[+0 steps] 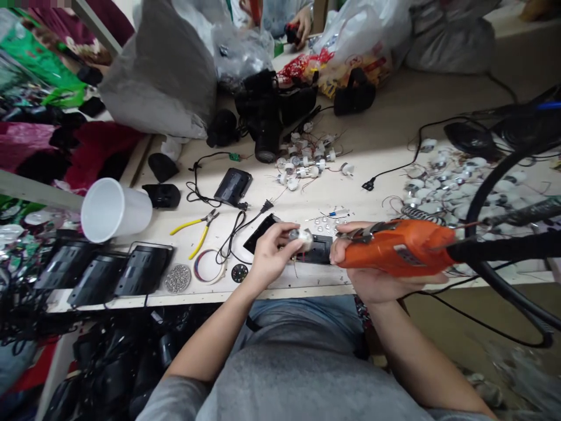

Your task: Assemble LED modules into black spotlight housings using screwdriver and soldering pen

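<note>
My left hand (272, 252) pinches a small silver-and-white motor (301, 238) just above a black plastic housing (316, 248) near the table's front edge. My right hand (372, 275) is wrapped round an orange electric screwdriver (397, 252), held level with its nose pointing left toward the motor. A thick black cable (504, 248) runs from the tool's back off to the right. Tiny screws (323, 223) lie just behind the housing.
Yellow-handled pliers (196, 228), a white cup (114, 209) on its side, a black adapter (233, 186) and black housings (142, 270) lie to the left. Several small motors (307, 159) sit mid-table, more at right (442, 190). Bags stand at the back, where another person's hand (301, 26) works.
</note>
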Demonstrator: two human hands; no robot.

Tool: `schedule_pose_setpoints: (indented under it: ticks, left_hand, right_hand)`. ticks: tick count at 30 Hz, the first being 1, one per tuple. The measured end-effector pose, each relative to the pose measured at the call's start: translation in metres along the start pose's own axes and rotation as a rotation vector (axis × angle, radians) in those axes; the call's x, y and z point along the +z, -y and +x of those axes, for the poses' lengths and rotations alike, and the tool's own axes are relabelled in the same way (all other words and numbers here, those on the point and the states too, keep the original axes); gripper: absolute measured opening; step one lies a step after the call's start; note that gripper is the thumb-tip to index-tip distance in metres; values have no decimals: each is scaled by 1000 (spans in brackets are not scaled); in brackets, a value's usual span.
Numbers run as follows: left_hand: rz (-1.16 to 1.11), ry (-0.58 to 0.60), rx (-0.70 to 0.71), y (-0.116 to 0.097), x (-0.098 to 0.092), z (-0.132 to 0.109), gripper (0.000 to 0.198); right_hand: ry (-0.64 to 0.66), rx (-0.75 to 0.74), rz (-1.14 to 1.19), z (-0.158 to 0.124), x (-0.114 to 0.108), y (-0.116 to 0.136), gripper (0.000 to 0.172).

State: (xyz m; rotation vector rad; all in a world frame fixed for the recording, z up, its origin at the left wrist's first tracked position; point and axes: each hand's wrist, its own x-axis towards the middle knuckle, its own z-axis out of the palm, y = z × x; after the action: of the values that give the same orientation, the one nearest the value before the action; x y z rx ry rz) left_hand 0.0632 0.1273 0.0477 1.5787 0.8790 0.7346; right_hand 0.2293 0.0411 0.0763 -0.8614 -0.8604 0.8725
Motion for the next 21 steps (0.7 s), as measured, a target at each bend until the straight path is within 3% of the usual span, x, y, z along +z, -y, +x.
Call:
schedule_pose_setpoints:
  ticks: [3,7,11,21]
  left_hand:
    - [-464,-71,-277,11,-10,-13,44]
    - [-690,-97,-436,13,-21,-20,44]
    - [-796,-87,-495,12,-27,-17,39]
    - [-895,-31,-556,13,-29,-10,26]
  right_hand:
    - [-49,-39,-13,0,3,-4,72]
    - [-152,-84,-30,-2,5,-13,83]
    - [-162,-76,-24,-4,3,-19,89]
    - [-160,-91,-59,1,13,-15,84]
